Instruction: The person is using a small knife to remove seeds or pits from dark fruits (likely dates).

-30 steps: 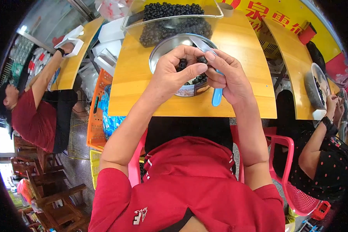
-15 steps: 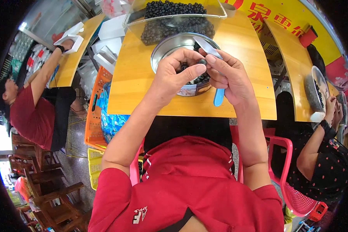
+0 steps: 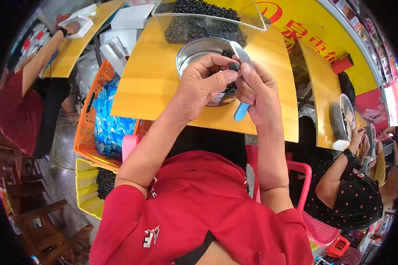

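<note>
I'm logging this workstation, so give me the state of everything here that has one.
Left hand: pinching a dark round piece
Right hand: closed around the knife
Knife: blade bare, blue handle end toward the person
Round tin: open, dark pieces inside
Clear tub: open, dark pieces inside
Orange crate: open, holding blue packets
Yellow crate: open, dark contents

The table is smooth, lightly glossy wood. The bowl is bright, polished metal inside. The knife has a smooth metal blade and a blue plastic handle. The tub is clear, shiny plastic; crate, basket and chair look like moulded plastic. The shirt is matt cloth, the stools brown wood, the packets glossy film.
</note>
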Demonstrator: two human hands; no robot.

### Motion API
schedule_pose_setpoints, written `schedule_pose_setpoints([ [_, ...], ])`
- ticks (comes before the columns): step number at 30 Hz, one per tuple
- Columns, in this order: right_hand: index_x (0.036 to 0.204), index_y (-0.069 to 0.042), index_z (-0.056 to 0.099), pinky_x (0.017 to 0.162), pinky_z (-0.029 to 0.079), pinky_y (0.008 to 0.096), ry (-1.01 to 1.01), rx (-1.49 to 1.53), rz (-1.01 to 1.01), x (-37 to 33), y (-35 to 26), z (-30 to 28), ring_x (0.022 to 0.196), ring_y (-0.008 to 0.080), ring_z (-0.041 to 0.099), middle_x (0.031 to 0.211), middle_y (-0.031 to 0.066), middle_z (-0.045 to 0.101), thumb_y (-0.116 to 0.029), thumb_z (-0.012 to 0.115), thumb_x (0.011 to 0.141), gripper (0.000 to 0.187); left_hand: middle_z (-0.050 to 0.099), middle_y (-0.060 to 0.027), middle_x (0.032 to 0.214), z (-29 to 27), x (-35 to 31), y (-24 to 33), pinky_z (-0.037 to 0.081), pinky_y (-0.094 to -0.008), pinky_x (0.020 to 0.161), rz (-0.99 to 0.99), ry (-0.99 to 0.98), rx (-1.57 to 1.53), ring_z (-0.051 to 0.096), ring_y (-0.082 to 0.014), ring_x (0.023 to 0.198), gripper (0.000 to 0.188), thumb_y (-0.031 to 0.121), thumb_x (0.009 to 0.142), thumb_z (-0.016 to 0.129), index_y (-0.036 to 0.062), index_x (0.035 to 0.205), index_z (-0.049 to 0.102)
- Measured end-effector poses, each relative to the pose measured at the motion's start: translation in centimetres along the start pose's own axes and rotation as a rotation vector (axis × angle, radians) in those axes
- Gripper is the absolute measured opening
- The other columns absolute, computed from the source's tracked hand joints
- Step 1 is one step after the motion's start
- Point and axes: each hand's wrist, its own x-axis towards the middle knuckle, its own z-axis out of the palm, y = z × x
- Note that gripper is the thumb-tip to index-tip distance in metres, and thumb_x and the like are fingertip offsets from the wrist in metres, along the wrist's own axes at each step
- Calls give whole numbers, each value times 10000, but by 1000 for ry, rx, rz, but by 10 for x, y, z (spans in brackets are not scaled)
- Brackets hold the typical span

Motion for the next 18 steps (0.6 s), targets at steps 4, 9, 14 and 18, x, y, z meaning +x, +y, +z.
schedule_pose_setpoints([
  [4,1170,28,592,413,265,153,-18,-34,12,-4,-3,8,482,-3,325,739,-46,531,-137,552,948,279,580,17,790,-4,-5,-1,271,-170,443,-23,-32,5,386,-1,537,166,85,874,657,33,1020,600],
  [9,1180,22,588,413,260,150,7,-90,32,-8,-6,12,474,-9,323,718,-45,522,-149,557,946,291,582,13,807,-4,-5,3,282,-174,452,-48,-50,0,386,-10,541,183,56,862,662,56,1034,599],
  [14,1161,10,597,410,256,149,35,-108,23,-9,-9,13,475,-12,330,714,-39,522,-156,562,943,276,584,21,775,0,-3,4,277,-167,451,-10,-64,109,375,0,540,201,92,859,679,67,1046,608],
  [18,1141,1,607,413,253,144,63,-100,47,-10,-17,9,476,-16,330,697,-48,509,-156,566,941,257,602,2,794,-3,6,11,278,-156,454,-121,-160,98,383,-9,534,204,100,891,640,55,1088,611],
])
